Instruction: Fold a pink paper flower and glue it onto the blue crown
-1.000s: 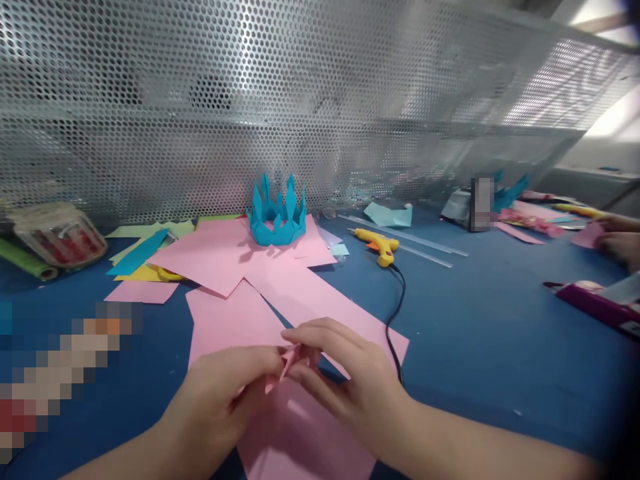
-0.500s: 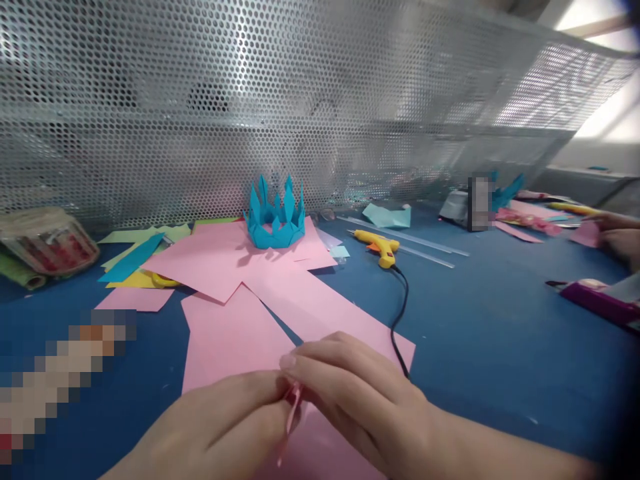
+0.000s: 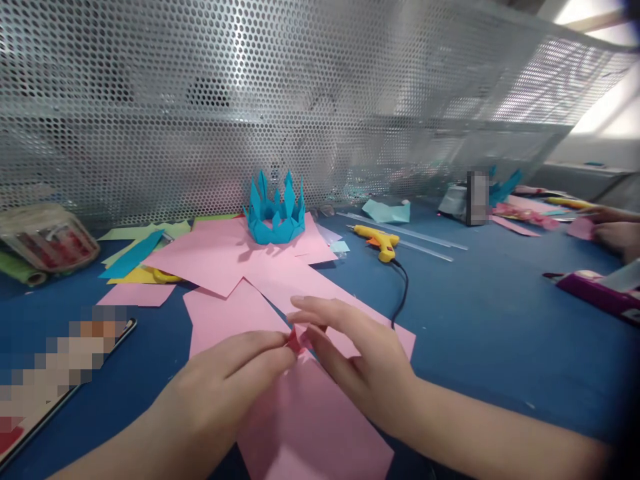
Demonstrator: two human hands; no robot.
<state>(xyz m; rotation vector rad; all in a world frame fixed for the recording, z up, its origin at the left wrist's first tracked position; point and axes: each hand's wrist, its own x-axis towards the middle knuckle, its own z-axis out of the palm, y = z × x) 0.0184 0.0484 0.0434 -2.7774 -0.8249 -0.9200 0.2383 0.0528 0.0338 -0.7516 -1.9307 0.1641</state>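
A small folded piece of pink paper is held up between my two hands, over the pink sheets. My left hand pinches its left side between thumb and fingers. On the other side, my right hand has its thumb against the paper, with the upper fingers stretched above it. Part of the fold is hidden by my fingers. Beneath lies a large pink paper sheet. Farther back, a blue folded-paper crown stands on more pink sheets.
A yellow glue gun with a black cord lies right of the sheets, beside clear glue sticks. Coloured paper strips and a jar-like container are at left. A purple tool and another person's hand are at right.
Both hands have risen away from me with the folded pink paper. My right fingers have lifted and spread from it, so more of the paper shows.
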